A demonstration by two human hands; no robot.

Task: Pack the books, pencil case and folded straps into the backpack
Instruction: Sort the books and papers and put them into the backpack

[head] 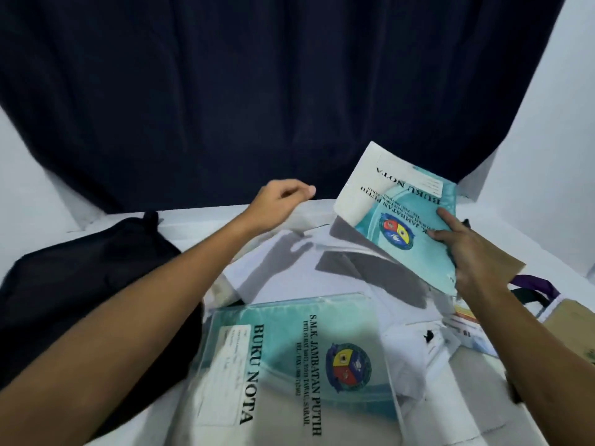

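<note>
Gripping a teal paper "BUKU NOTA" notebook (415, 217) tilted above the white table (199, 217), the right hand (473, 252) pinches its edge; the left hand (277, 201) hovers loosely curled, empty. A black fabric backpack (80, 278) lies left; another teal notebook (299, 358) lies near.

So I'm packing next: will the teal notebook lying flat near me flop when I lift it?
Probably a little: the flat notebook looks thin and soft-covered, like the one the right hand holds, whose corner curls. Its glossy clear cover may be slippery. It looks light.
</note>
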